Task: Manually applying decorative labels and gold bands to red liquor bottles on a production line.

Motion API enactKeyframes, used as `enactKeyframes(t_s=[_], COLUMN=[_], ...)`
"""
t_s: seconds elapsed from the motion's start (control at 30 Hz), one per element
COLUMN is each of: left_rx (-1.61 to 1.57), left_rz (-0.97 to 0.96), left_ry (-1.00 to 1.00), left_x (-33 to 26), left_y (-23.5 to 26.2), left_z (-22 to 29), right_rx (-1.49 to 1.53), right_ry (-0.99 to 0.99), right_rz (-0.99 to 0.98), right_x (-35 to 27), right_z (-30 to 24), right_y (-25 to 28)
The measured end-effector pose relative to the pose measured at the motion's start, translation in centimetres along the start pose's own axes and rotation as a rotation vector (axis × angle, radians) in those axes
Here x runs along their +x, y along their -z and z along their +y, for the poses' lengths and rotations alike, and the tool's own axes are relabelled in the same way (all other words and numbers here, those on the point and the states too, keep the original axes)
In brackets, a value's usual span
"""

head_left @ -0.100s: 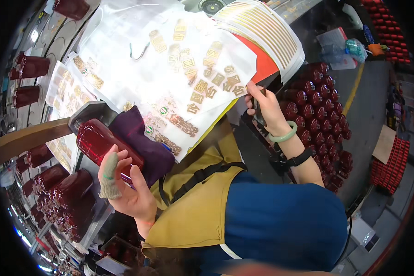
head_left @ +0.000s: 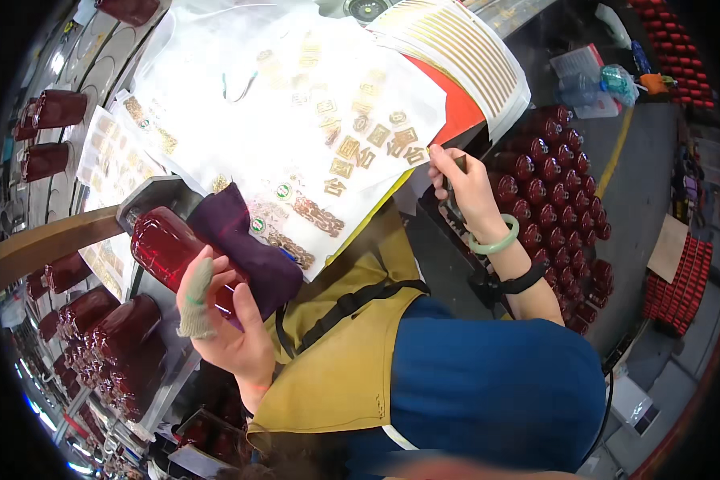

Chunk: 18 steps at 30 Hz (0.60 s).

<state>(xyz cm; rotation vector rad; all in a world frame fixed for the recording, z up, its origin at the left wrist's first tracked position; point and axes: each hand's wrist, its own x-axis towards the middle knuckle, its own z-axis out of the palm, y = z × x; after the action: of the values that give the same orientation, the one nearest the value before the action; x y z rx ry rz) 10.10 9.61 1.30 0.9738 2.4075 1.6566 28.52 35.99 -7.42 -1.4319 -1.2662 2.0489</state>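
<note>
A dark red glass bottle (head_left: pixel 166 246) lies tilted on a stand with a grey metal bracket (head_left: pixel 156 196) at its upper end. My left hand (head_left: pixel 236 340) is at the bottle's lower end, fingers apart and palm up, with a knitted cover on one finger; whether it touches the glass I cannot tell. A purple cloth (head_left: pixel 244 240) lies beside the bottle. At the right edge of the white sheets, my right hand (head_left: pixel 466 188) is closed on a slim dark tool (head_left: pixel 454 200), mostly hidden by the fingers. White sheets (head_left: pixel 208 136) bear gold character-shaped decals (head_left: pixel 348 148).
Several dark red bottles (head_left: pixel 548 192) stand in rows at the right. More red bottles (head_left: pixel 124 328) are at the lower left, and others (head_left: pixel 60 108) along a conveyor. A sheet with gold stripes (head_left: pixel 448 48) lies at the far right of the worktop. A wooden bar (head_left: pixel 56 240) extends left.
My left hand has shifted slightly right and downward beside the bottle. My right hand has barely moved and keeps its grip on the slim dark tool.
</note>
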Motion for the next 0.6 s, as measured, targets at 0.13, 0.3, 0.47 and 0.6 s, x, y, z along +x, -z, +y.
enactKeyframes(t_s=[0.13, 0.3, 0.47, 0.6], left_rx=[0.025, -0.084, -0.102, 0.142], left_rz=[-0.036, -0.191, -0.351, -0.431], left_ry=[0.072, 0.203, 0.285, 0.002], left_x=[0.3, 1.3, 2.1, 3.0], left_y=[-0.1, -1.0, -2.8, -5.5], left_z=[0.1, 0.6, 0.3, -0.6], right_rx=[-0.141, -0.143, -0.221, -0.031], right_ry=[0.096, 0.131, 0.214, 0.050], right_rz=[0.017, 0.058, -0.013, -0.071], right_x=[0.0, 0.4, -0.4, -0.9], right_z=[0.0, 0.5, -1.4, -3.1], right_y=[-0.5, -0.4, -1.1, -2.1])
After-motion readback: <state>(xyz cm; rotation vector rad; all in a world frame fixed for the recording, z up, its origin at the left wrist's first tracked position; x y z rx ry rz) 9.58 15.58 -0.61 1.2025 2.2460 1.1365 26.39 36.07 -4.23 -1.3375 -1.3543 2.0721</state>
